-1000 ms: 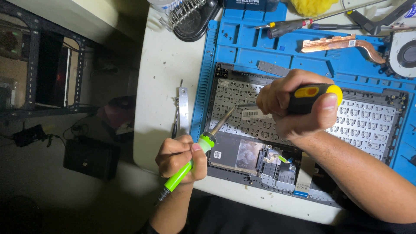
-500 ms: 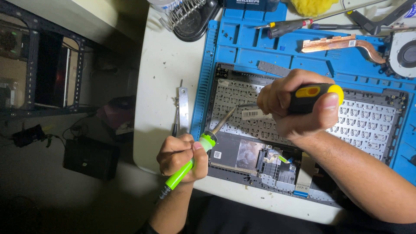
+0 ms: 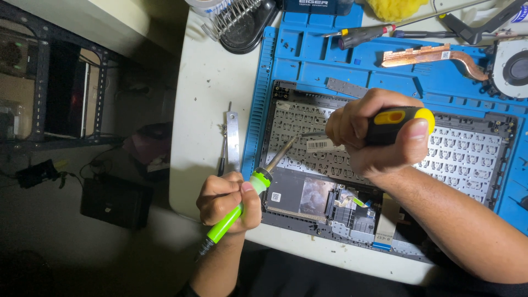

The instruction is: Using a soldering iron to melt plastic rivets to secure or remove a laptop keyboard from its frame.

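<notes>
I see my left hand (image 3: 226,199) closed around the bright green handle of a soldering iron (image 3: 242,204), fingers curled tight and thumb pressed near the collar. Its metal tip slants up and away from that hand toward the underside of a laptop keyboard (image 3: 462,154), which sits in a dark open laptop chassis (image 3: 308,220). My right hand (image 3: 374,137) is a firm fist around a black and yellow screwdriver handle (image 3: 397,124), knuckles over the keyboard's left part; the shaft runs out from the fist toward the iron's tip, and I cannot tell whether the two touch. The chassis lies on a blue repair mat (image 3: 308,60). Just beyond my left hand, a flat metal strip (image 3: 232,137) lies on the white tabletop (image 3: 203,93). Well above my right hand, a copper heat pipe (image 3: 434,55) rests on the mat.
</notes>
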